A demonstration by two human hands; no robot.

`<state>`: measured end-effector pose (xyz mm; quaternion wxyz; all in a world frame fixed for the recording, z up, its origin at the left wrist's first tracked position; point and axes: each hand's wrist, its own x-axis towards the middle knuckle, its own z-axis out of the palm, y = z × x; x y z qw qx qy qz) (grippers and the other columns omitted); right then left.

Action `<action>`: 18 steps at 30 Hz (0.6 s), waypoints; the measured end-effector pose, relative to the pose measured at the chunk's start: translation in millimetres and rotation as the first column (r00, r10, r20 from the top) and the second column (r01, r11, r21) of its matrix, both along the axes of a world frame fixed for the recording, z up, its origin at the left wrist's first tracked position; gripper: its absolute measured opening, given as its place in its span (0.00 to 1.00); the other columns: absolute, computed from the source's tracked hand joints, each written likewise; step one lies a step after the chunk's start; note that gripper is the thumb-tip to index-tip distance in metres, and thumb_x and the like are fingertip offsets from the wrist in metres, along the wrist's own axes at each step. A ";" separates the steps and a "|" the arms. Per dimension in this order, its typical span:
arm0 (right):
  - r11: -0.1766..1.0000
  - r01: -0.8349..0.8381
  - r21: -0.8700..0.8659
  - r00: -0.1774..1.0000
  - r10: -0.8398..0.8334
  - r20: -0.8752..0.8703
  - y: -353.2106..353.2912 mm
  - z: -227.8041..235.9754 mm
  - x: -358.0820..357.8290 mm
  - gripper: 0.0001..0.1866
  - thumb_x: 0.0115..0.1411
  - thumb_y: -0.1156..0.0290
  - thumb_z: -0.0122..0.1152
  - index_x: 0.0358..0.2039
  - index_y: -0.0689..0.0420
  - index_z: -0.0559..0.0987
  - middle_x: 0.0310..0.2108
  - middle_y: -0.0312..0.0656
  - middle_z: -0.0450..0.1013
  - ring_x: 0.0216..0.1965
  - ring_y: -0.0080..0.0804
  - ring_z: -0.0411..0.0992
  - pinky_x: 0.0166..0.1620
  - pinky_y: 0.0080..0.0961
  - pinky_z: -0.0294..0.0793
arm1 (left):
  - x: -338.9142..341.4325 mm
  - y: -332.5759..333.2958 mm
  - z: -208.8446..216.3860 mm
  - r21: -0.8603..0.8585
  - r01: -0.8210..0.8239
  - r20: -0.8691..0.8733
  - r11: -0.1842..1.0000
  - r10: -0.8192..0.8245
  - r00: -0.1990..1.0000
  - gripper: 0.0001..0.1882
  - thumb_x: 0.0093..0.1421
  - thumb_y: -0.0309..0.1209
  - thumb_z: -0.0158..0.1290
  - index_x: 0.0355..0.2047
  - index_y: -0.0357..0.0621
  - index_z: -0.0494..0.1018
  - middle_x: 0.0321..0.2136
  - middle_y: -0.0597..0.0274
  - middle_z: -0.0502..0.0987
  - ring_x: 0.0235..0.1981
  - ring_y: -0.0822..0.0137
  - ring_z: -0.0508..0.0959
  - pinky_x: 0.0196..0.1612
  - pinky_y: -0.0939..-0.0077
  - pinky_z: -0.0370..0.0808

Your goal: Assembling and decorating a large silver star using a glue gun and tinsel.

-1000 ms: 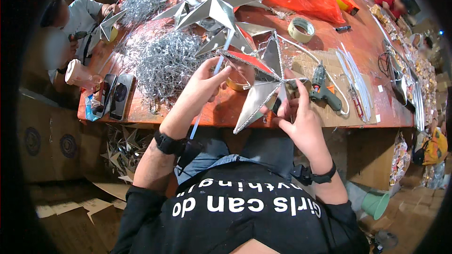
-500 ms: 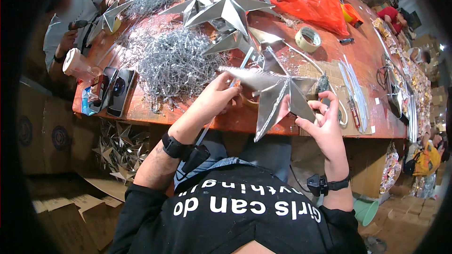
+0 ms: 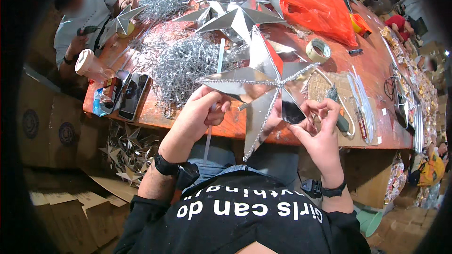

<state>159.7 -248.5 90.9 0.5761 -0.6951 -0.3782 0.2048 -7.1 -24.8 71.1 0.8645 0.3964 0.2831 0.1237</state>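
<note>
The left hand [image 3: 205, 108] and the right hand [image 3: 322, 124] hold a shiny silver star with sparkly edges [image 3: 261, 96] over the near edge of the orange-red table [image 3: 395, 129]. The left fingers pinch its left point and a thin whitish stick [image 3: 221, 54]. The right fingers pinch its lower right tip. The black shirt [image 3: 212, 233] has big white letters, upside down. Brown cardboard boxes [image 3: 44, 113] have round dark marks, too small to read. A pinkish cup with a white lid [image 3: 92, 66] stands by two phones [image 3: 134, 96]; I can't tell what's inside.
</note>
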 end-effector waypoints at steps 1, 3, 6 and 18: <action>1.000 0.005 -0.021 0.999 -0.004 0.035 3.2 0.6 -0.5 0.34 0.52 0.87 0.67 0.51 0.55 0.56 0.43 0.43 0.65 0.42 0.20 0.68 0.43 0.19 0.79 | -0.3 1.5 1.1 0.009 -0.010 0.003 1.000 0.010 1.000 0.08 0.64 0.26 0.45 0.43 0.43 0.69 0.24 0.67 0.69 0.13 0.83 0.54 0.16 0.88 0.51; 1.000 -0.002 -0.021 0.994 0.005 0.112 11.7 -7.1 0.6 0.33 0.53 0.85 0.67 0.51 0.55 0.56 0.43 0.43 0.65 0.39 0.20 0.70 0.41 0.19 0.78 | -2.5 9.7 -10.0 0.026 0.041 0.049 0.999 -0.042 0.998 0.08 0.65 0.26 0.45 0.43 0.44 0.69 0.25 0.67 0.69 0.14 0.83 0.55 0.17 0.88 0.51; 0.993 0.022 -0.114 0.996 -0.011 0.092 19.9 -23.4 -3.1 0.30 0.54 0.82 0.68 0.49 0.56 0.57 0.39 0.40 0.67 0.33 0.21 0.73 0.36 0.20 0.76 | -4.7 8.1 -21.9 -0.003 -0.130 -0.050 0.991 0.130 0.990 0.08 0.66 0.25 0.46 0.45 0.45 0.68 0.26 0.68 0.69 0.16 0.83 0.57 0.17 0.86 0.51; 0.984 0.160 -0.080 0.906 -0.114 0.409 -3.3 -24.4 16.7 0.36 0.53 0.62 0.72 0.56 0.58 0.63 0.39 0.45 0.73 0.44 0.41 0.75 0.45 0.36 0.73 | -84.1 -7.4 3.1 0.494 -0.176 -0.260 0.852 0.338 0.905 0.11 0.69 0.31 0.46 0.49 0.43 0.69 0.22 0.77 0.62 0.19 0.85 0.57 0.20 0.89 0.52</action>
